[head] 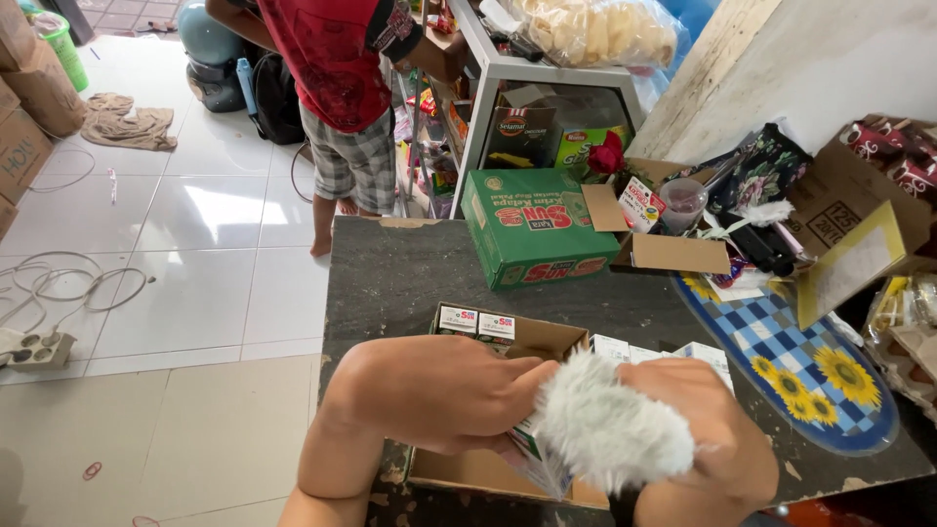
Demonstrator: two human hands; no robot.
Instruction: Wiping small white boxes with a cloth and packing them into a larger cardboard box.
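Mid-wipe here: left hand (439,390) clamped round a small carton (535,451) over the open cardboard box (488,468) on the table (390,278). Right hand (708,429) closed on the fluffy white duster (610,429), probably brushing it. Calls next for turning the carton to an unbrushed side.

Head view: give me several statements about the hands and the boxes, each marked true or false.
1. The right hand holds a fluffy white duster. True.
2. The left hand grips a small carton over the open brown box. True.
3. The green carton lies on the floor. False: it sits on the dark table.
4. The person in the red shirt sits at the table. False: that person stands by the shelves.
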